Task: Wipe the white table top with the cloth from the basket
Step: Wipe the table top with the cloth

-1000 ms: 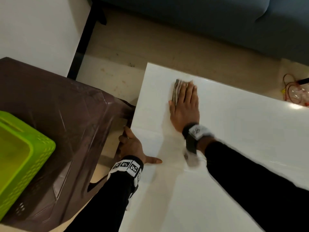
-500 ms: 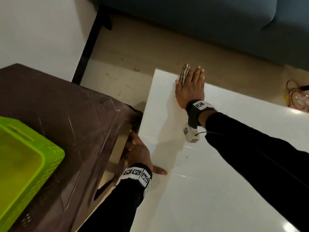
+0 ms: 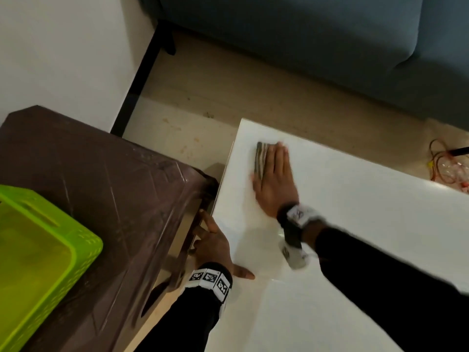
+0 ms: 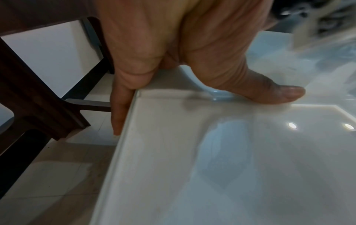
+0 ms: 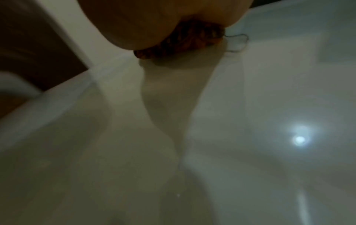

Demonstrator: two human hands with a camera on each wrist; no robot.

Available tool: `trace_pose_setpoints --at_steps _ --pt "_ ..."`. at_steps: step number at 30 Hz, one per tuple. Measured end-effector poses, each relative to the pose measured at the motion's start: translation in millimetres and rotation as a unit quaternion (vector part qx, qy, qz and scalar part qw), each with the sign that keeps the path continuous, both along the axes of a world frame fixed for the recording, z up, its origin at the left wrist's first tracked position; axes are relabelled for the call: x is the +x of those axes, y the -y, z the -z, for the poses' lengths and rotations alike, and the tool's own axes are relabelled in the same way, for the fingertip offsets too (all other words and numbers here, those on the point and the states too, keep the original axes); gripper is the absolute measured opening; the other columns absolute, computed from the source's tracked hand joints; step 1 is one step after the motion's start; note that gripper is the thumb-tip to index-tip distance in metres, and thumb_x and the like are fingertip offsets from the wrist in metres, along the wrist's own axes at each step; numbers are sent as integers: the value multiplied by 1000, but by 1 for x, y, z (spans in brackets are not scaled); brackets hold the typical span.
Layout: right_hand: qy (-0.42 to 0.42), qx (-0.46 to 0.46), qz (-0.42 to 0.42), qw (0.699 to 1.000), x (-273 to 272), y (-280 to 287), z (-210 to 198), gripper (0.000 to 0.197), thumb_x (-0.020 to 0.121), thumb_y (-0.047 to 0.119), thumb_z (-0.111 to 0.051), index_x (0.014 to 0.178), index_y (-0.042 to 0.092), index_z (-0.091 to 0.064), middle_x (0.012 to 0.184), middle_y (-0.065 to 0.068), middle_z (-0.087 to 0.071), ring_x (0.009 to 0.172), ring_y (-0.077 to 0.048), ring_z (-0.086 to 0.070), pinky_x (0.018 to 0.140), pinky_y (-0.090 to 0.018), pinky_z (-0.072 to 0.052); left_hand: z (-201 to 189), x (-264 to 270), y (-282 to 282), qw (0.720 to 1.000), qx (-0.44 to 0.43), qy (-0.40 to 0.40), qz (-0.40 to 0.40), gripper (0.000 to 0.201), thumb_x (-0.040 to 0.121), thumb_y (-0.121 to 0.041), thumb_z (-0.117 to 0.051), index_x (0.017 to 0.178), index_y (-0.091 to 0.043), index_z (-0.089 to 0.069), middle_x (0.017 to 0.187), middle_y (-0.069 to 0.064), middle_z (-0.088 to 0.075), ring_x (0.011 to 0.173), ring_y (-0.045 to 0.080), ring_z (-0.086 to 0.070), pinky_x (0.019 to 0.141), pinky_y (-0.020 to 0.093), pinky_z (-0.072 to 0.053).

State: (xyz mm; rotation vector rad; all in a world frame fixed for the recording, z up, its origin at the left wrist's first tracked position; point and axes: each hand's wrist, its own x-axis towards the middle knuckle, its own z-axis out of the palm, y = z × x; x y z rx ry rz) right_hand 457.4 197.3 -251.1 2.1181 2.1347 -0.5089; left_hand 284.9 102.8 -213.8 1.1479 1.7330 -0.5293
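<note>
Head view: right hand (image 3: 275, 179), fingers flat on cloth (image 3: 261, 160), drawn back from tabletop (image 3: 355, 224) far edge; left hand (image 3: 215, 246) straight-fingered, bracing side edge.

- The heel of a right hand (image 5: 150, 19) fills the top of the blurred, dim frame, bearing down on a dark, reddish-brown patterned cloth (image 5: 185, 41).
- The cloth lies on the glossy white table top (image 5: 250, 106), with a loose thread (image 5: 238, 42) trailing from its right side.
- The hand's pale reflection (image 5: 169, 91) stretches down the surface, and a bright spot of light (image 5: 299, 138) glares at right.
- The table's rim (image 5: 57, 94) runs diagonally at left, and a dark brown surface (image 5: 29, 45) lies beyond it.
</note>
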Motion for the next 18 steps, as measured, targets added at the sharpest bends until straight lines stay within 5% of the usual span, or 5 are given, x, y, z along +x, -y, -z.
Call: trace_pose_setpoints --at_steps 3,6,12,16,18 --pt "11 2 89 996 1 -68 2 82 106 54 -15 165 -2 -2 174 -26 2 162 -41 4 134 -49 -3 -3 1 0 1000 5 -3 4 190 26 -50 -104 133 -19 49 163 24 -6 150 43 -24 117 61 -34" --pt "-15 12 95 995 -13 -52 -3 82 107 54 -16 165 -1 2 174 -25 8 162 -41 7 133 -51 -5 -5 1 -1 1000 0 0 2 186 28 -49 -104 138 -20 42 162 22 -6 149 42 -25 118 62 -31" --pt "-31 -42 -218 975 -40 106 -23 76 112 45 -30 166 4 2 174 -24 9 162 -39 10 133 -53 -12 -7 0 1 1000 25 1 -7 177 27 -51 -103 146 -18 23 161 24 -13 151 42 -23 121 58 -27" --pt "-34 -37 -263 963 -30 44 -15 72 112 46 -25 167 13 6 175 -16 9 163 -33 12 133 -51 -12 -5 0 4 999 27 -16 30 177 24 -61 -100 142 -15 23 159 23 -15 150 41 -21 121 61 -22" --pt "-25 -17 -211 977 -32 -10 -13 70 111 46 -20 165 13 9 175 -15 11 162 -30 14 134 -50 -8 -4 1 5 998 37 -22 38 172 22 -63 -99 140 -14 17 156 24 -20 146 41 -27 120 62 -24"
